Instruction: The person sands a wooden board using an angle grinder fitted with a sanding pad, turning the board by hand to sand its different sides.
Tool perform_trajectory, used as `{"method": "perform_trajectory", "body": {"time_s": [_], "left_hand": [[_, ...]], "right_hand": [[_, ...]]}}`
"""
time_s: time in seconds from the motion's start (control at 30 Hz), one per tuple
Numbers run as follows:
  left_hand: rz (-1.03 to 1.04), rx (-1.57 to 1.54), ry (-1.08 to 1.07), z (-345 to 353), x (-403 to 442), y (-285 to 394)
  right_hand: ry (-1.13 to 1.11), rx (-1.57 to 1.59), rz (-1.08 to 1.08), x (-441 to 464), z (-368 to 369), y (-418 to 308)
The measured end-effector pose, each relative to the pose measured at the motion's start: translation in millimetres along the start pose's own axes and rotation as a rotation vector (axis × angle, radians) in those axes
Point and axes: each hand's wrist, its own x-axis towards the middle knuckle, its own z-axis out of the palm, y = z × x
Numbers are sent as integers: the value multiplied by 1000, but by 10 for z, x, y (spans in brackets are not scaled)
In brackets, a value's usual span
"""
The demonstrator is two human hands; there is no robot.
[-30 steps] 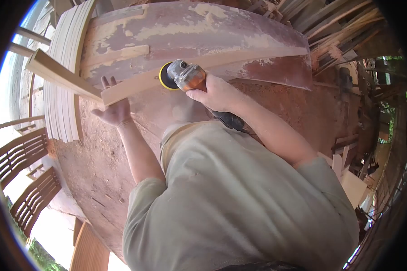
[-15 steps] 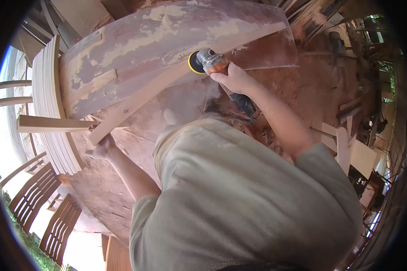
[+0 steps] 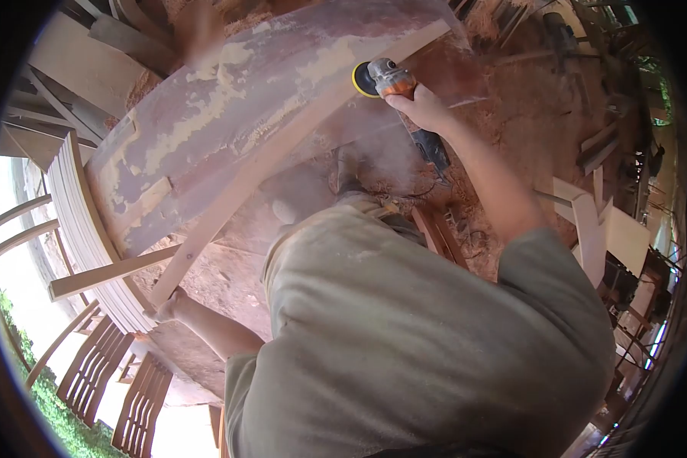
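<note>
Grips the angle grinder (image 3: 401,82) in the right hand (image 3: 424,111), with the yellow-rimmed disc (image 3: 365,79) at the long board's (image 3: 240,183) far half. Holds the board's near end in the left hand (image 3: 171,307). Has the patchy bench (image 3: 206,99) under its far part, stacked curved strips (image 3: 84,210) left of its near end, a narrow piece (image 3: 114,275) across them.

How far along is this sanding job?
Some sanding looks done: dust hangs nearby. In hand: the right hand holds the sander at the long strip; the left hand grips its near end. Remaining, probably: the stretch beyond the disc. Whether the stacked strips are finished, I can't tell.
</note>
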Motion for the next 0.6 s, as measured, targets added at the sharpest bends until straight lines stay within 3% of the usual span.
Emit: {"method": "perform_trajectory", "body": {"time_s": [0.4,0.6], "left_hand": [[94,50,133,-61,159,144],[145,89,214,-66,74,318]], "right_hand": [[61,-6,179,740,-942,710],[104,62,160,1120,-1494,1071]]}}
